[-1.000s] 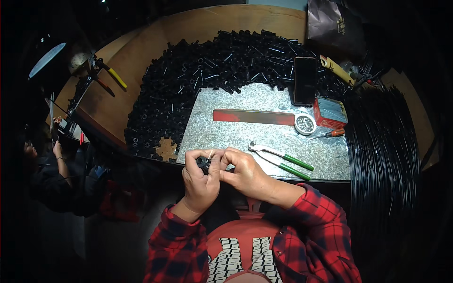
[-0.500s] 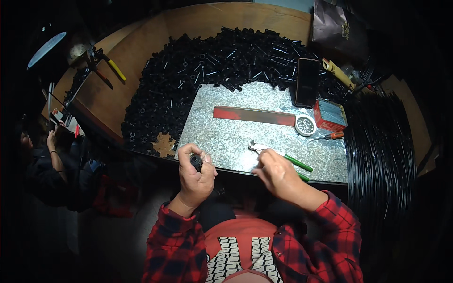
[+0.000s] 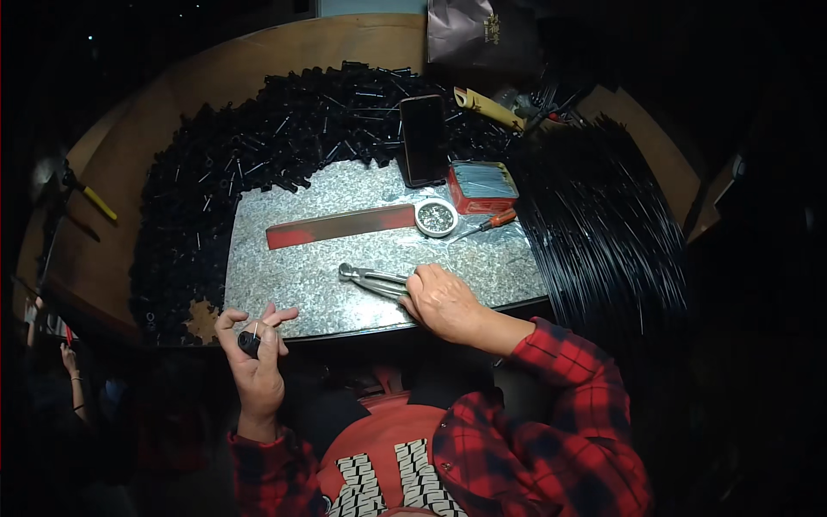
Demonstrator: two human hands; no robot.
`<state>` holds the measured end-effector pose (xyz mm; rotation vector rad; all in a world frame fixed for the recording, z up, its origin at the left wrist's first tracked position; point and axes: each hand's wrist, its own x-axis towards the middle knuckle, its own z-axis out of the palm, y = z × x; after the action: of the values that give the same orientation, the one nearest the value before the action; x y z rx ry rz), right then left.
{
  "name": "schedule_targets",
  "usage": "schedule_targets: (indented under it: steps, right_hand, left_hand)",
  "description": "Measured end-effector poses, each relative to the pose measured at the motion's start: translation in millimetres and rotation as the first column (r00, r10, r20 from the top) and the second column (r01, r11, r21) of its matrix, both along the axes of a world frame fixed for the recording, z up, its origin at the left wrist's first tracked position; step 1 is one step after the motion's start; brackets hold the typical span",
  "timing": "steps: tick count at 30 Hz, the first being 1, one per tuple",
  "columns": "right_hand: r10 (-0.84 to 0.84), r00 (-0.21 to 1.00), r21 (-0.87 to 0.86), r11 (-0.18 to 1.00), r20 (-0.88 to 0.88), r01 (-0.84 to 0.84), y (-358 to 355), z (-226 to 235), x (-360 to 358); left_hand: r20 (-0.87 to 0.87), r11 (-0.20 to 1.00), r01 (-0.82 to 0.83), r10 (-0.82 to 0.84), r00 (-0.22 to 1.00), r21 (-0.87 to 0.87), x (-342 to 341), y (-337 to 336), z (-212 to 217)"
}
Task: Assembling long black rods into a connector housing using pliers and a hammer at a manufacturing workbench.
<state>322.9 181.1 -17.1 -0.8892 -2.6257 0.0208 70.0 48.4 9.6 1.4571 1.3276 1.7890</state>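
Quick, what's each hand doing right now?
Left hand: holding a small black cylindrical part, some fingers extended.
Right hand: closed around silver-coloured metal pliers.

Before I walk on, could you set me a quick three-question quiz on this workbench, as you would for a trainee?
1. Which hand holds the pliers?
2. True or false: the screwdriver lies to the left of the round dish.
3. What is in the left hand? A) a phone; B) a small black part; C) a red box.

Key: 1. The right hand. 2. False; it lies to the right. 3. B.
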Motion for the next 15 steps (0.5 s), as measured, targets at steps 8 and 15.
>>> schedule_targets:
  steps: [8, 15]
  right_hand:
    - [-0.076, 0.914, -0.532, 0.831, -0.398, -0.162, -14.3, 54.5, -14.8]
    - [0.231, 0.952, 0.218, 0.958, -0.202, -0.186, -17.6, 78.9, -12.8]
  left_hand:
    - [0.256, 0.998, 0.050, -0.040, 0.966, -0.032, -9.6, -8.6, -18.2]
    - [0.032, 0.991, 0.082, -0.079, 0.996, -0.107, 8.2, -2.5, -24.9]
